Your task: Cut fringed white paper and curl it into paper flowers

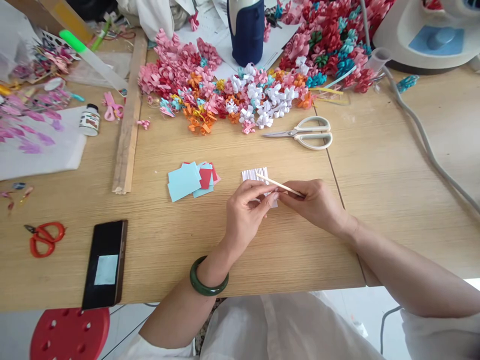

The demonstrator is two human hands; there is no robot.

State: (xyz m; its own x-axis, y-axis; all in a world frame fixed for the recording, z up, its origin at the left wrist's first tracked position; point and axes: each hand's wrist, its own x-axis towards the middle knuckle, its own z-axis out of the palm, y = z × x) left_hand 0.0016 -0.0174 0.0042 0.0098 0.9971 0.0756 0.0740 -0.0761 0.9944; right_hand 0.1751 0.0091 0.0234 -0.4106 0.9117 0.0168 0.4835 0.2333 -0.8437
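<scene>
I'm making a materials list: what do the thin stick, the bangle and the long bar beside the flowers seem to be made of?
Thin stick: probably bare wood or bamboo, being pale and matte.
Bangle: polished stone such as jade, or glass; its dark green surface is glossy, but looks alone can't settle it.
Long bar: likely unfinished wood, brown-streaked with a rough end.

From where I watched, the pale wood-grained worktop [180,250] carried a heap of pink, white, orange and red curled paper flowers [210,85], white-handled scissors [313,133], overlapping light blue and red paper squares [184,181], red-handled scissors [45,238] and a black rectangular phone [105,265].
</scene>
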